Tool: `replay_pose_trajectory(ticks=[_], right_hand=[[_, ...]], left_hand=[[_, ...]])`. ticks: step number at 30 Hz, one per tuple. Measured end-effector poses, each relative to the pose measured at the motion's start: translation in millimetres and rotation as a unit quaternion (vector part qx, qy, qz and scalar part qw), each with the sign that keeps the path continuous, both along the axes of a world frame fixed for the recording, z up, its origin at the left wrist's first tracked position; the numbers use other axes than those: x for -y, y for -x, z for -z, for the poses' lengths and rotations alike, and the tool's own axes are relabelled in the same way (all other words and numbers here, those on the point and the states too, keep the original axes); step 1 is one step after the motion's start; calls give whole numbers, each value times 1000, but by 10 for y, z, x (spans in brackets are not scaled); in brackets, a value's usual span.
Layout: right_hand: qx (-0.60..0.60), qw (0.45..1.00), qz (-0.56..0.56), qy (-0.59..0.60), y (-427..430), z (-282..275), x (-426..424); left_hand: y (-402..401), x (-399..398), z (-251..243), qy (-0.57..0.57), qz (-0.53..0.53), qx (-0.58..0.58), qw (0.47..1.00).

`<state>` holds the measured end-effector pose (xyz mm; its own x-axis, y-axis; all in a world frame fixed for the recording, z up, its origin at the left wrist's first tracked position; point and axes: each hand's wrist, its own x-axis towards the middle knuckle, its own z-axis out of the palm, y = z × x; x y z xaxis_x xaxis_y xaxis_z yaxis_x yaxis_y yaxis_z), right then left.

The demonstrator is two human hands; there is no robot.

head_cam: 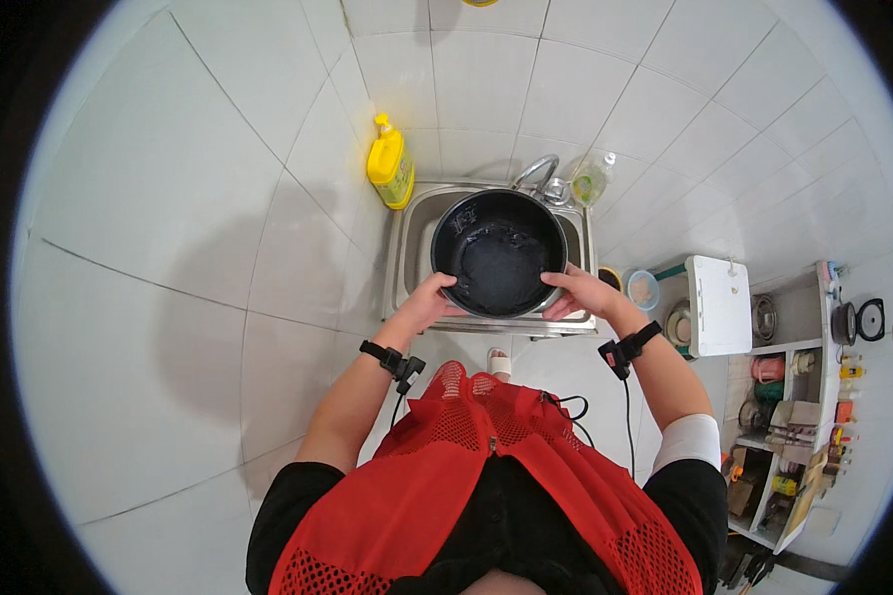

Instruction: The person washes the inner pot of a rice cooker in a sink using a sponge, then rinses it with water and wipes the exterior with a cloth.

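A round black inner pot point(499, 253), with markings on its inside wall, is held over the stainless steel sink point(417, 245). My left hand point(426, 303) grips its near left rim, thumb over the edge and fingers beneath. On the near right rim, my right hand point(577, 291) holds it the same way. The pot is tipped so that its wet-looking interior faces me. Just behind it stands the curved chrome faucet point(537, 172). Most of the basin is hidden under the pot.
A yellow pump bottle point(391, 163) stands at the sink's back left corner, a clear bottle point(592, 181) at the back right. Right of the sink are a light blue bowl point(643, 290), a white board point(719, 306) and a shelf unit point(781, 439) with kitchenware. Tiled walls enclose the left and back.
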<state>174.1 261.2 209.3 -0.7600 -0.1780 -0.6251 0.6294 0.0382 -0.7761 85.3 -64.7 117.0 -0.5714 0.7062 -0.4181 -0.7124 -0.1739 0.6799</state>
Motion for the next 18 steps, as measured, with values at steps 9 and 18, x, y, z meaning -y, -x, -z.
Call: replay_pose_trajectory(ticks=[9,18], right_hand=[[38,982,-84,-166,329,-215,-436],[-110,969,-178,-132,573,-192,-355]], left_hand=[[63,-122,-337,135,70,27,988],[83,190,-150,127,11,-123,984]])
